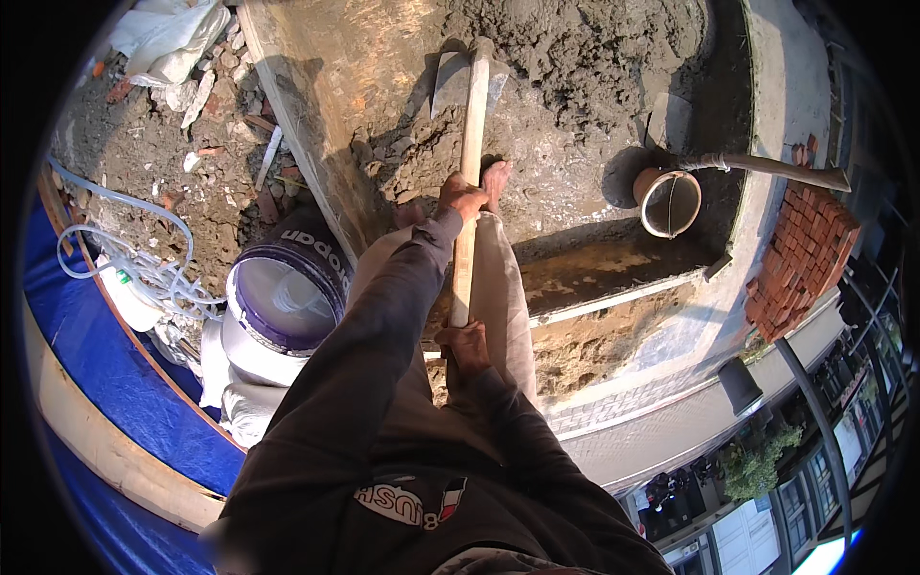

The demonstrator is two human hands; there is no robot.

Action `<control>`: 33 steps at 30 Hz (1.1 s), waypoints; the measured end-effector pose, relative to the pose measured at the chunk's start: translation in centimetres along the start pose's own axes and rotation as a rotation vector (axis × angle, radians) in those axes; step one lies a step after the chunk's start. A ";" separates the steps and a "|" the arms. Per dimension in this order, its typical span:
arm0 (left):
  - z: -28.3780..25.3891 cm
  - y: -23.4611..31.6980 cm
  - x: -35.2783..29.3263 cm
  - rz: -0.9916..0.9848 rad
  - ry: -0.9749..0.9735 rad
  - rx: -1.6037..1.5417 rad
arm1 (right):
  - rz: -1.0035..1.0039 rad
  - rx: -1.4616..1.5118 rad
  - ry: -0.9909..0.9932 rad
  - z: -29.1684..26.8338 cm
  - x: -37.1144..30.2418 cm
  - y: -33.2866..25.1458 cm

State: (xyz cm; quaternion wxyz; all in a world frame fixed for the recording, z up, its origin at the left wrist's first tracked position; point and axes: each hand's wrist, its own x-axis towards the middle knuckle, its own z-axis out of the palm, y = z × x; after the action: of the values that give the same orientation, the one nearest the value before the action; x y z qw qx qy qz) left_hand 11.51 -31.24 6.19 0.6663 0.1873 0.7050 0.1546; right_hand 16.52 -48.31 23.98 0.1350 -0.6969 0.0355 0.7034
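Both my hands grip the pale wooden handle of a hoe point(473, 125), which runs away from me over wet mortar point(594, 67). My left hand point(463, 195) is closed round the middle of the handle. Lower down, near the handle's end, my right hand point(466, 347) is wrapped round it. The hoe's metal blade is at the far end, against the mortar, its edge partly hidden. My bare foot point(495, 184) stands in the mixing bed beside the handle.
At left stand a purple-rimmed bucket point(287, 297) of water, a clear hose point(182, 225) and rubble point(144, 144). To the right are a round pail point(670, 204), a second hoe point(776, 169) with its handle over the bed's edge, and stacked red bricks point(803, 254).
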 end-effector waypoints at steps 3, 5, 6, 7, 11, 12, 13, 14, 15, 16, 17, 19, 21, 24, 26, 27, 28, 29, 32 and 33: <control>-6.3 -4.1 0.4 -0.450 -0.525 -0.458 | -0.089 -0.059 0.004 1.5 -5.6 -0.2; -3.2 -2.4 -6.2 -0.314 -0.118 -0.246 | -0.099 -0.140 0.041 0.8 -7.8 1.4; -3.8 -2.4 -7.1 -0.300 -0.075 -0.265 | -0.104 -0.201 0.032 0.8 -8.6 1.3; -4.4 -2.7 -7.7 -0.292 -0.031 -0.286 | -0.104 -0.220 0.019 1.0 -8.9 0.5; -7.1 -0.6 -6.7 -0.242 0.128 -0.439 | -0.200 -0.423 -0.009 1.7 -7.9 -2.1; -7.6 0.7 -6.5 -0.113 0.103 -0.418 | -0.232 -0.451 -0.025 0.9 -5.9 -0.9; -7.8 1.9 -6.5 -0.088 0.107 -0.419 | -0.261 -0.481 -0.044 0.4 -4.7 -0.5; -8.0 3.3 -6.1 -0.050 0.119 -0.426 | -0.344 -0.487 -0.048 0.8 -4.6 -3.0; -8.1 4.7 -5.8 -0.011 0.129 -0.432 | -0.380 -0.497 -0.076 1.0 -4.6 -5.0; -8.1 5.8 -5.6 0.023 0.139 -0.455 | -0.418 -0.508 -0.097 1.0 -4.6 -6.8; -7.7 6.7 -5.7 0.013 0.125 -0.481 | -0.451 -0.518 -0.118 0.8 -4.6 -8.2; -7.1 8.5 -6.0 -0.003 0.091 -0.533 | -0.514 -0.654 -0.121 -0.4 -3.4 -10.0; -7.9 6.6 -4.8 0.017 0.011 -0.618 | -0.532 -0.656 -0.149 -0.6 -1.2 -10.2; -6.0 6.1 -7.1 0.238 0.053 -0.682 | -0.875 -0.918 -0.071 -3.8 5.2 -10.2; -7.5 4.7 -9.1 0.247 -0.139 -0.697 | -0.860 -1.202 0.057 -2.7 4.2 -14.0; -9.7 3.1 -9.7 0.211 -0.317 -0.736 | -0.732 -1.356 0.159 0.2 0.8 -17.6; -10.0 4.0 -11.3 0.214 -0.285 -0.602 | -0.771 -1.456 0.191 -0.5 0.3 -19.9; -10.6 5.4 -13.7 0.220 -0.242 -0.471 | -0.799 -1.506 0.267 -0.2 -1.3 -22.2; -15.4 5.5 -19.4 0.301 -0.158 -0.266 | -0.883 -1.750 0.348 1.6 -3.6 -27.6; -17.1 4.3 -20.5 0.393 -0.095 -0.233 | -0.962 -1.824 0.397 2.7 -4.0 -29.0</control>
State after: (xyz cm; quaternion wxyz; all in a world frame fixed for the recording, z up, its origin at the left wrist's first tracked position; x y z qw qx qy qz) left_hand -4.43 -36.55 27.33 0.6731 0.2498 0.6000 0.3528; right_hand 20.84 -20.36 32.00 -0.1843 -0.5778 -0.7672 0.2086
